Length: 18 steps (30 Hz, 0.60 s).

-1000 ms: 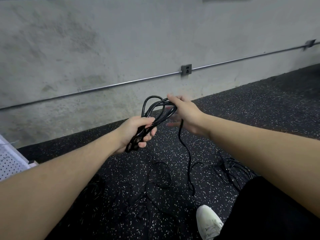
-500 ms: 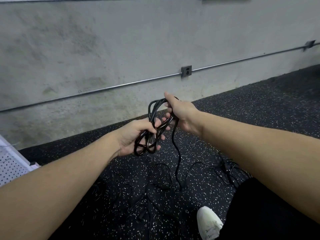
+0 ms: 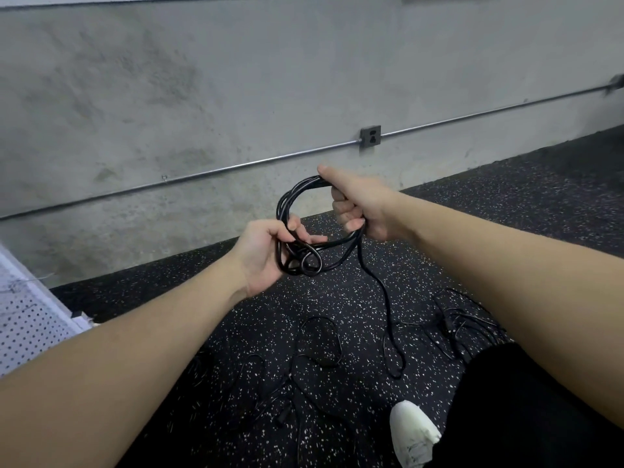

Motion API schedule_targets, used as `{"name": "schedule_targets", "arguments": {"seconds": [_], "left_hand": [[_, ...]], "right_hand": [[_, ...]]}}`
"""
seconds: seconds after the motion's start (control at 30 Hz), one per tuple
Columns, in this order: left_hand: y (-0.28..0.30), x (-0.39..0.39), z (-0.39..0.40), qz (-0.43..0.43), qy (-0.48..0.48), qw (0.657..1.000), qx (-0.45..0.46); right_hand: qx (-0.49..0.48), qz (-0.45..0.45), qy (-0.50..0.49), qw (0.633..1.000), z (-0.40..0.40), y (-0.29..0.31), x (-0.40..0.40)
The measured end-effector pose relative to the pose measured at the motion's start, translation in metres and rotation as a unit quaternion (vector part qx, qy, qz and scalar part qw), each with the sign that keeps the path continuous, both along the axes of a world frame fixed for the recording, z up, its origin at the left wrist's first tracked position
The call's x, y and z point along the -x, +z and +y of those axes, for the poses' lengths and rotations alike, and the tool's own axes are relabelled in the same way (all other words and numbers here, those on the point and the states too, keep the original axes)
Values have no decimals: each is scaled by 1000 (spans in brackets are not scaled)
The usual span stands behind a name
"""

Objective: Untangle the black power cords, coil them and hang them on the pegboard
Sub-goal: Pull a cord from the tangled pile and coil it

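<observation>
Between the hands, held above the floor [image 3: 506,204], the coil [image 3: 305,228] is gripped twice: left hand [image 3: 266,251] fingers pinch its lower loops, right hand [image 3: 358,204] fingers curl round its upper right arc. The cord looks light, springy and limp, best held where the loops bunch. The ring's long axis slants from lower left to upper right; its tail [image 3: 388,315] hangs to the loose cords [image 3: 320,349] below.

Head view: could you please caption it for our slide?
Both hands, left hand and right hand, hold a black cord coil above loose cords on the floor.
</observation>
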<state>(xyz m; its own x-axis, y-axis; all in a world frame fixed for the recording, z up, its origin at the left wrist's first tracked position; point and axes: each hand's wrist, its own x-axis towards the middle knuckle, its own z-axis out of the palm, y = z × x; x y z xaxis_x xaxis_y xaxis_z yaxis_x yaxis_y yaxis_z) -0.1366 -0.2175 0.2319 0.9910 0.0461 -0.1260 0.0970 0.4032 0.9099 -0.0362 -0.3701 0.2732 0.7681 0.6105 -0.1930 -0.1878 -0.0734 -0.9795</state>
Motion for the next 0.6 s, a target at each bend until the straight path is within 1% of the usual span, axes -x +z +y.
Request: {"name": "schedule_targets", "arguments": {"seconds": [0.07,0.2,0.23,0.3,0.37,0.43,0.47,0.53,0.6], "left_hand": [[1,-3,-6,-3,25,1000,-1],[8,-5,-16,-35,68,995,58],[10,-6,-17,-39,76,995,60],[11,-10,-19,-24,85,996,24],[10,-15,-18,5,88,994,-71],[5,-17,-21,36,82,980,-176],[2,-16,-23,43,75,975,-204],[-6,-16,-23,44,47,974,-217],[-10,-13,-24,33,12,980,-196]], "right_hand": [[21,-21,-2,1000,-1,-2,-2],[41,-72,-8,996,-4,-3,-6],[46,-91,-17,995,-4,-4,-8],[74,-135,-42,987,-4,-7,-11],[90,-152,-64,982,-2,-11,-11],[43,-121,-74,989,-1,-15,-9],[9,-95,-72,993,0,-16,-8],[-73,-25,-56,995,1,-16,-7],[-147,44,-49,987,3,-17,-7]]}}
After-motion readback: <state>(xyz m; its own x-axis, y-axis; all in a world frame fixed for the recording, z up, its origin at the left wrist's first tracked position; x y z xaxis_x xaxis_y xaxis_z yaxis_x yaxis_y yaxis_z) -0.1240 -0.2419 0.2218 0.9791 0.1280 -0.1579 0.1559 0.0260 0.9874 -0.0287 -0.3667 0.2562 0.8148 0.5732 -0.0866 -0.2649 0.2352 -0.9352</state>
